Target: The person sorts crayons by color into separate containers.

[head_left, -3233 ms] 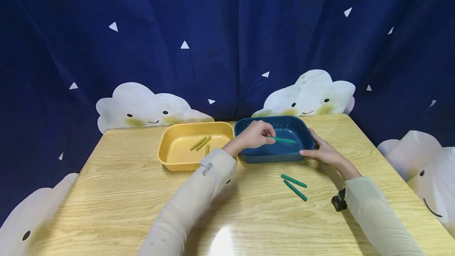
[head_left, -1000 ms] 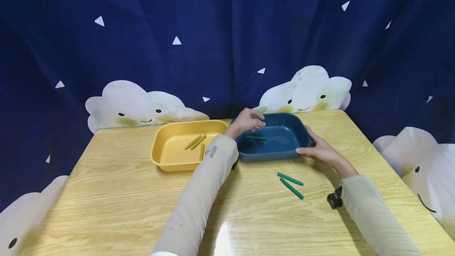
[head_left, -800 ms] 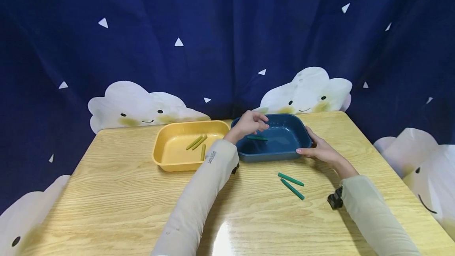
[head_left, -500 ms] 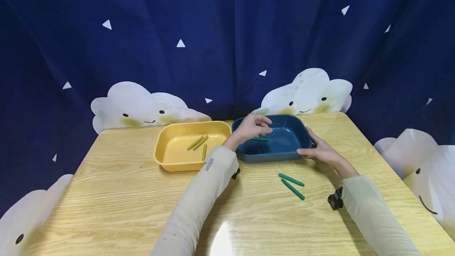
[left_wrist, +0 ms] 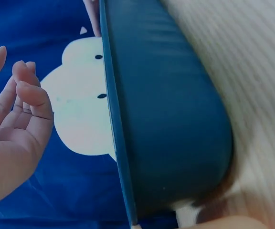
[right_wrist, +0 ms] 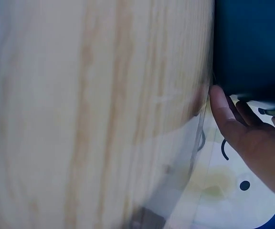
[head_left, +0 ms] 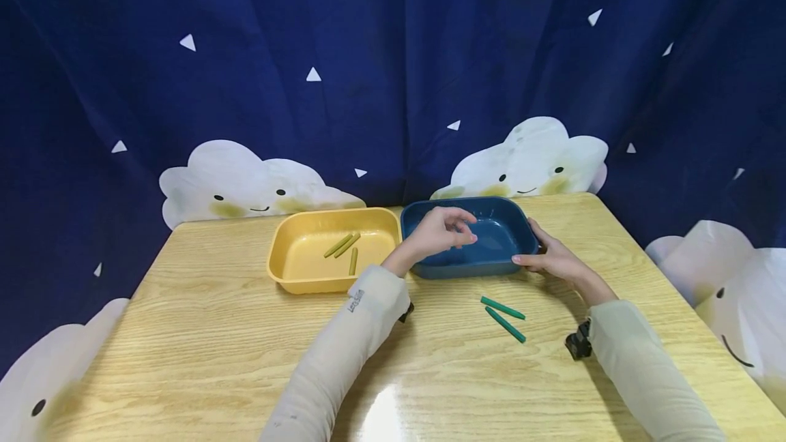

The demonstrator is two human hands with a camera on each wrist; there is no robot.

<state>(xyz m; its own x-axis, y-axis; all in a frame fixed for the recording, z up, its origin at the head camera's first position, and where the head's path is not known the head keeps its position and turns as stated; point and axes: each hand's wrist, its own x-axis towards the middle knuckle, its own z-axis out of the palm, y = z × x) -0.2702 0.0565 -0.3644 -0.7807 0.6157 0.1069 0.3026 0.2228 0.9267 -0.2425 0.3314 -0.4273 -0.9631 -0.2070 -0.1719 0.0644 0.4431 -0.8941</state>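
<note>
Hovering over the left part of the dark blue plastic tray (head_left: 469, 269), right of centre in the head view, with the left hand (head_left: 439, 232): grip released, fingers loosely bent, nothing visible between them. Grasping the same tray at its right end with the right hand (head_left: 552, 259): thumb along the near corner, fingers round the outer wall. Lying on the bench (head_left: 202, 333), below that tray in the frame: two green crayons (head_left: 503, 307), near each other, closest at their left ends. Resting in the yellow plastic tray (head_left: 319, 286), left of centre: three olive crayons (head_left: 338, 245). Impossible to tell what lies inside the blue tray behind the left hand.

Most likely trouble, as judged from here: tilting or sliding the blue tray through uneven pressure on its one held corner, perhaps bumping the yellow tray just beside it. Possible too: catching the yellow tray's near right rim with the left sleeve (head_left: 340, 353), so close to it. At risk of rolling, with their slim, rounded shape: the green crayons, if brushed by a forearm or by the black wrist camera (head_left: 578, 344) at lower right, or if pinched off centre.
</note>
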